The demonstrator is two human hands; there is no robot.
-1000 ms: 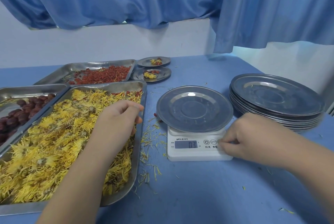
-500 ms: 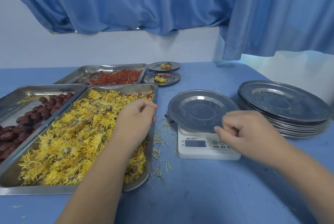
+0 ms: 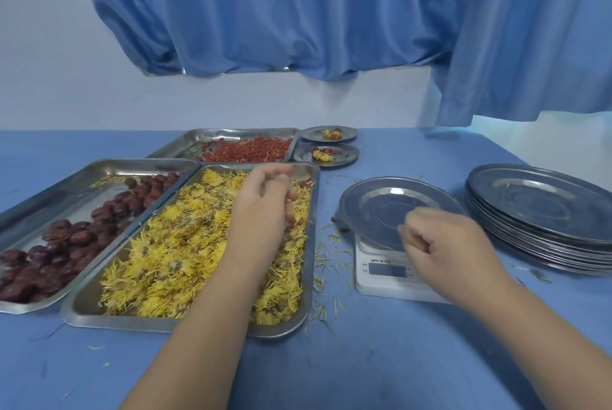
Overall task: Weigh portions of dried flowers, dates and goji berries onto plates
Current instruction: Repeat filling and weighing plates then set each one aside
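A steel tray (image 3: 313,244) of yellow dried flowers (image 3: 172,254) lies in front of me. Left of it is a tray of dark red dates (image 3: 76,237), behind it a tray of goji berries (image 3: 255,153). My left hand (image 3: 265,201) hovers over the far right part of the flower tray, fingers curled downward and blurred; whether it holds flowers is unclear. An empty steel plate (image 3: 374,204) sits on a white digital scale (image 3: 377,287). My right hand (image 3: 440,244) is curled into a fist with nothing visible in it, over the scale's front and the plate's near rim.
A stack of empty steel plates (image 3: 543,207) stands right of the scale. Two small filled plates (image 3: 308,135) (image 3: 349,158) sit behind, beside the goji tray. Loose petals and a few berries (image 3: 334,219) litter the blue table (image 3: 364,360). A blue curtain (image 3: 298,12) hangs behind.
My right hand left the scale's buttons, rose and curled into a fist by the plate's rim. My left hand lifted off the flowers towards the tray's far right end. The view tilted up.
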